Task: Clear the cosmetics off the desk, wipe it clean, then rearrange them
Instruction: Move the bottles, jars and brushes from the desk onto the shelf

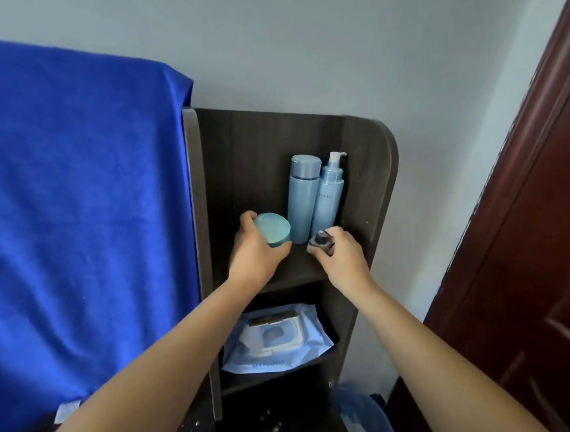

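Note:
My left hand (254, 250) grips a round teal cream jar (273, 230), held tilted just above the top shelf (294, 265) of a dark wooden unit. My right hand (342, 252) is closed on a small dark bottle (320, 242) at the shelf's right side. Behind them, a tall pale blue bottle (302, 197) with a cap and a pale blue pump bottle (328, 195) stand upright side by side against the back corner.
A blue pack of wet wipes (276, 339) lies on the lower shelf. A blue cloth (82, 190) drapes over the furniture on the left. A dark red door (531, 226) stands on the right. A plastic-lined bin (363, 418) sits on the floor below.

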Demonstrator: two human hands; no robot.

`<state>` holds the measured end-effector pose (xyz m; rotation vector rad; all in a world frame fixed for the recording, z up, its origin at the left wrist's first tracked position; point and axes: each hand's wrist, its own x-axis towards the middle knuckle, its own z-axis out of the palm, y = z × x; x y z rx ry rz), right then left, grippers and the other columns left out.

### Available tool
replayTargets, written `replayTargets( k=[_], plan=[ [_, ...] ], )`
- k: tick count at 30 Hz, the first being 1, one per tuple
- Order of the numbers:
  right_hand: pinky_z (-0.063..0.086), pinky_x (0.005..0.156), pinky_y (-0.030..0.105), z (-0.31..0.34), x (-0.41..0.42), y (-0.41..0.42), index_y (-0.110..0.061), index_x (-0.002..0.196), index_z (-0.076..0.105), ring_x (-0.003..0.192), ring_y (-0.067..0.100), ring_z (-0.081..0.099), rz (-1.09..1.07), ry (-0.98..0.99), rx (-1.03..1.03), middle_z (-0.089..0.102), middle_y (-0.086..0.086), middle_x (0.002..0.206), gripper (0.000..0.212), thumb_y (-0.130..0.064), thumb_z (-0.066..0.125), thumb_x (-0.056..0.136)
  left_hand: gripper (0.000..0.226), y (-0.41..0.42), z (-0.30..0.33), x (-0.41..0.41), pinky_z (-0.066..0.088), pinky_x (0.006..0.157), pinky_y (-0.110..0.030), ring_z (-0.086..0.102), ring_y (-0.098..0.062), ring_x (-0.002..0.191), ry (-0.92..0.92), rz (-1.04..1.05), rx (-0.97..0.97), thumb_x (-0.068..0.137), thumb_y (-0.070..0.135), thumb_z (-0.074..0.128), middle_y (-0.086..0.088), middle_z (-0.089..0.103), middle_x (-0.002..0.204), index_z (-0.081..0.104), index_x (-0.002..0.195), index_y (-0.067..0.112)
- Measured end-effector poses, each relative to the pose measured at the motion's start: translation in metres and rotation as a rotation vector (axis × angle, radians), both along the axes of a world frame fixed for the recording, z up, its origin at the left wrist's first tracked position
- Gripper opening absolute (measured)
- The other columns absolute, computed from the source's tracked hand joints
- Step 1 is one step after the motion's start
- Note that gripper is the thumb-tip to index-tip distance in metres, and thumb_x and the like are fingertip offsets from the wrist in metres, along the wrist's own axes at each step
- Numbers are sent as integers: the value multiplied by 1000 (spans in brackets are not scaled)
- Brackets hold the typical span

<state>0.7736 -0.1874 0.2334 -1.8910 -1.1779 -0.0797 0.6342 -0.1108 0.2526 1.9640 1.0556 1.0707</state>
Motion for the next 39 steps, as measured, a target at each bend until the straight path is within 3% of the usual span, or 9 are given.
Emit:
replayTargets(
  k=[12, 15, 17, 21, 23, 28, 32, 36, 39],
  plan=[
    [49, 85, 32, -11, 8, 7, -7, 113, 56, 92, 22, 60, -28, -51, 42, 50, 11, 111, 28, -8, 60, 86, 82, 10, 0, 14, 35, 101, -36, 37, -24, 129, 54, 0, -40, 78, 28, 72, -7, 35, 143, 22, 141, 15],
    [48, 82, 31, -15, -3, -1, -7, 112, 56, 93, 22, 59, -36, -72, 150, 51, 11, 109, 26, -7, 59, 86, 79, -7, -1, -5, 32, 102, -30, 35, -22, 130, 26, -65, 64, 80, 24, 70, -8, 33, 143, 22, 142, 14],
    [50, 80, 33, -19, -21, -8, -8, 109, 58, 88, 18, 57, -19, -162, 247, 54, 8, 103, 22, -7, 58, 87, 69, -25, -7, -31, 39, 98, -27, 41, -15, 124, -6, -143, 182, 82, 23, 68, -5, 39, 137, 29, 138, 16],
    [40, 73, 11, -35, -82, -20, -6, 99, 60, 77, 5, 49, 169, -222, 394, 50, -5, 94, 19, -13, 46, 89, 43, -53, -32, -110, 47, 75, -21, 50, -1, 97, -4, -222, 294, 86, 23, 61, 9, 52, 110, 43, 125, 24],
    [39, 72, 9, -55, -119, -17, -4, 95, 61, 77, 6, 50, 276, -213, 387, 52, -3, 92, 18, -11, 45, 89, 32, -51, -56, -156, 44, 66, -17, 50, 1, 82, 8, -171, 259, 86, 21, 59, 11, 54, 95, 49, 117, 25],
    [45, 68, 23, -138, -233, 15, -18, 91, 57, 75, 4, 50, 536, -104, 55, 56, -2, 87, 14, -21, 44, 90, 20, -16, -148, -295, 43, 68, -27, 51, -1, 65, 211, 146, -54, 87, 19, 58, 9, 56, 80, 54, 106, 17],
    [50, 67, 37, -202, -336, 47, -18, 95, 58, 78, 18, 56, 686, -80, -297, 59, -1, 89, 18, -27, 44, 87, 21, 12, -209, -408, 45, 75, -36, 57, -20, 84, 369, 424, -270, 88, 22, 56, 3, 58, 85, 51, 107, 15],
    [45, 80, 37, -238, -421, 83, -15, 118, 50, 106, 25, 54, 641, -57, -621, 57, 5, 113, 32, -31, 51, 91, 30, 34, -251, -466, 44, 82, -41, 48, -29, 110, 686, 437, -469, 89, 34, 53, -8, 56, 110, 49, 107, 10],
    [46, 79, 38, -250, -460, 102, -13, 123, 41, 110, 29, 54, 571, -127, -751, 52, 9, 122, 40, -35, 51, 91, 33, 42, -266, -474, 42, 81, -37, 49, -28, 112, 937, 353, -491, 91, 37, 49, -8, 54, 116, 46, 109, 10]
  ],
)
